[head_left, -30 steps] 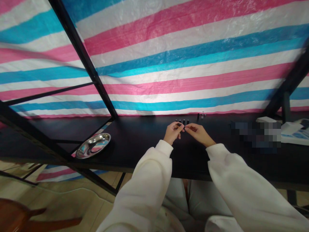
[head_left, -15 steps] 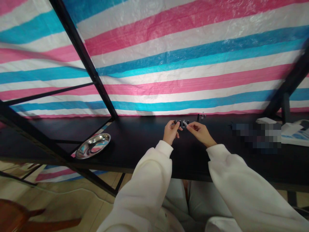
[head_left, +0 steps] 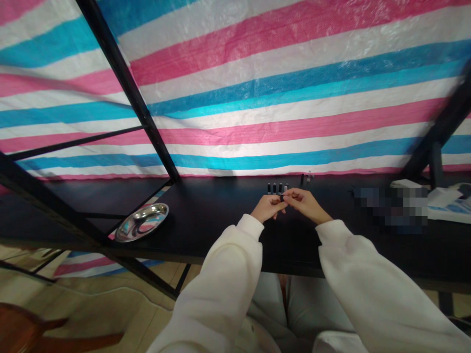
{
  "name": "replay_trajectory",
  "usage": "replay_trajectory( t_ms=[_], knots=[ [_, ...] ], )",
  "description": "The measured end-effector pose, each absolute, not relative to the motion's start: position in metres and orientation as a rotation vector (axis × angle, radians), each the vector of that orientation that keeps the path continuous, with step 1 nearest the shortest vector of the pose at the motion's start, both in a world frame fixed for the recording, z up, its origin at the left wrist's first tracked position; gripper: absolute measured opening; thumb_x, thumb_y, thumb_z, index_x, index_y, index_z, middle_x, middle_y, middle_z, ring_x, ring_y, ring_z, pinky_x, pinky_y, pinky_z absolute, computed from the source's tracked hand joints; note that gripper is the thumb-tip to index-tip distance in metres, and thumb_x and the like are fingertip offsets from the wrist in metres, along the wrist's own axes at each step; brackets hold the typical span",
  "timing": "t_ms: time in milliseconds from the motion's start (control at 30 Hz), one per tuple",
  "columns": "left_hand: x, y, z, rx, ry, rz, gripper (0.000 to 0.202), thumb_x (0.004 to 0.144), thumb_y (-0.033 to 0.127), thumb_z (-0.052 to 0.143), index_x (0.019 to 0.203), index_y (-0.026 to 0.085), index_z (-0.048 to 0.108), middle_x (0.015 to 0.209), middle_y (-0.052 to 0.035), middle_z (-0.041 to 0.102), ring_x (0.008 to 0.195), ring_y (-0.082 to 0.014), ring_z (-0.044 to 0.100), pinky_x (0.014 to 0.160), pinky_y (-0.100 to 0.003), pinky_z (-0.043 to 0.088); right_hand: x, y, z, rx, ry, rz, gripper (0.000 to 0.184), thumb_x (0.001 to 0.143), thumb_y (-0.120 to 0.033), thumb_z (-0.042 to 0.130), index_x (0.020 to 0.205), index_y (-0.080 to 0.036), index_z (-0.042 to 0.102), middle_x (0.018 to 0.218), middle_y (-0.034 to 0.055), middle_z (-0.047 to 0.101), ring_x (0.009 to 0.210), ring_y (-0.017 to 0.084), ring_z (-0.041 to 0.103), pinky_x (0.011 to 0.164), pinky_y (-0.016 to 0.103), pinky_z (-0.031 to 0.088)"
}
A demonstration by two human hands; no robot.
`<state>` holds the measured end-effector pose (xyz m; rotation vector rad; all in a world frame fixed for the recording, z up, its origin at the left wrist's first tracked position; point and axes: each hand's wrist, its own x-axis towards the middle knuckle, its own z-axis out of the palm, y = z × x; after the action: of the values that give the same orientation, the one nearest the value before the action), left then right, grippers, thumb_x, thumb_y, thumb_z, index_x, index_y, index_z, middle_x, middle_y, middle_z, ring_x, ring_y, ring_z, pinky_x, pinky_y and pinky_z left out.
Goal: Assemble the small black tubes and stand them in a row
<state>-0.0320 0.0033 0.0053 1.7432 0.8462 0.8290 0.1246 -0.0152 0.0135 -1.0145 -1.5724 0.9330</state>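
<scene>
My left hand (head_left: 265,209) and my right hand (head_left: 303,203) meet above the black table, fingertips pinched together. Between them is a small black piece (head_left: 282,198), mostly covered by the fingers, so its exact kind cannot be made out. Just beyond the fingertips stands a row of several small upright pieces (head_left: 274,188) with black upper parts and pale lower ends. At the row's right end is a piece with a whitish top (head_left: 286,188), partly hidden by my right hand.
Farther back stand a thin black piece (head_left: 302,178) and a small pale cluster (head_left: 309,176). A shiny metal bowl (head_left: 121,234) sits at the left by a black frame post (head_left: 154,137). White items (head_left: 447,198) and a blurred pile lie right. A striped sheet (head_left: 257,122) hangs behind.
My hands have come together and drawn slightly nearer to me. The pale stick that was in my right fingers no longer shows there. The row of small pieces is now uncovered.
</scene>
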Motion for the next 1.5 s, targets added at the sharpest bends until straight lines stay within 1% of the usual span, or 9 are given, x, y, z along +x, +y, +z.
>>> replay_trajectory(
  t_ms=[233,400,567,767,900,1033,1167,1367,1500],
  knots=[
    [-0.033,0.002,0.006,1.768,0.841,0.75,0.035,0.072,0.044,0.058,0.068,0.01,0.061,0.065,-0.0051,0.064,0.034,-0.0039,0.045,0.033,-0.016,0.027,0.133,-0.014,0.02,-1.083,-1.653,1.081,0.034,0.06,-0.041,0.069,0.079,-0.014,0.067,0.06,0.001,0.061,0.053,0.011,0.052,0.049,0.025,0.038],
    [-0.032,-0.001,0.006,1.795,0.8,0.715,0.035,0.072,0.044,0.058,0.072,0.01,0.064,0.066,-0.0054,0.064,0.035,-0.0034,0.044,0.033,-0.016,0.028,0.138,-0.012,0.019,-1.069,-1.707,1.12,0.031,0.06,-0.041,0.069,0.074,-0.014,0.066,0.061,0.0017,0.062,0.055,0.011,0.053,0.05,0.024,0.038],
    [-0.03,-0.002,0.007,1.74,0.806,0.739,0.041,0.072,0.044,0.059,0.095,0.011,0.062,0.067,-0.0035,0.063,0.034,-0.0033,0.043,0.033,-0.016,0.028,0.154,-0.01,0.037,-1.167,-1.752,0.983,0.033,0.06,-0.045,0.066,0.07,-0.014,0.064,0.053,-0.0008,0.055,0.047,0.008,0.045,0.044,0.022,0.032],
    [-0.028,0.0,0.007,1.737,0.902,0.774,0.033,0.077,0.04,0.053,0.089,0.01,0.061,0.062,-0.0013,0.061,0.034,-0.0022,0.042,0.036,-0.016,0.031,0.189,0.013,0.042,-1.393,-1.533,0.735,0.036,0.063,-0.051,0.06,0.065,-0.015,0.055,0.048,-0.0045,0.046,0.04,0.005,0.036,0.041,0.021,0.027],
    [-0.028,0.003,0.003,1.772,0.909,0.792,0.031,0.078,0.038,0.052,0.089,0.01,0.06,0.061,-0.0004,0.06,0.034,-0.0027,0.042,0.038,-0.017,0.033,0.207,0.034,0.024,-1.458,-1.574,0.572,0.033,0.063,-0.048,0.058,0.065,-0.015,0.056,0.05,-0.002,0.049,0.045,0.009,0.042,0.044,0.023,0.031],
    [-0.029,0.003,0.0,1.82,0.942,0.797,0.031,0.08,0.038,0.049,0.09,0.01,0.06,0.06,0.0,0.059,0.034,-0.0034,0.043,0.037,-0.017,0.033,0.217,0.05,0.009,-1.569,-1.642,0.393,0.031,0.067,-0.042,0.055,0.072,-0.013,0.063,0.058,0.003,0.059,0.053,0.014,0.05,0.051,0.025,0.037],
    [-0.03,0.002,-0.001,1.893,1.01,0.816,0.034,0.083,0.039,0.043,0.094,0.011,0.06,0.059,0.0006,0.058,0.034,-0.004,0.041,0.038,-0.017,0.034,0.221,0.058,0.002,-1.714,-1.589,0.231,0.029,0.07,-0.039,0.054,0.075,-0.012,0.065,0.065,0.0062,0.064,0.061,0.017,0.056,0.059,0.027,0.04],
    [-0.031,-0.003,0.001,2.139,1.074,0.889,0.036,0.086,0.038,0.038,0.096,0.014,0.062,0.056,0.0005,0.059,0.051,-0.0085,0.054,0.056,-0.019,0.043,0.219,0.065,-0.001,-1.823,-1.58,0.157,0.026,0.072,-0.035,0.056,0.079,-0.012,0.066,0.077,0.0088,0.067,0.073,0.02,0.06,0.066,0.026,0.041],
    [-0.032,-0.007,0.004,2.299,1.123,0.85,0.034,0.087,0.036,0.037,0.096,0.017,0.064,0.062,-0.0013,0.063,0.055,-0.01,0.056,0.058,-0.02,0.043,0.217,0.069,-0.002,-1.888,-1.59,0.16,0.027,0.073,-0.036,0.055,0.08,-0.012,0.066,0.076,0.009,0.067,0.07,0.019,0.061,0.063,0.026,0.041]
  ],
)
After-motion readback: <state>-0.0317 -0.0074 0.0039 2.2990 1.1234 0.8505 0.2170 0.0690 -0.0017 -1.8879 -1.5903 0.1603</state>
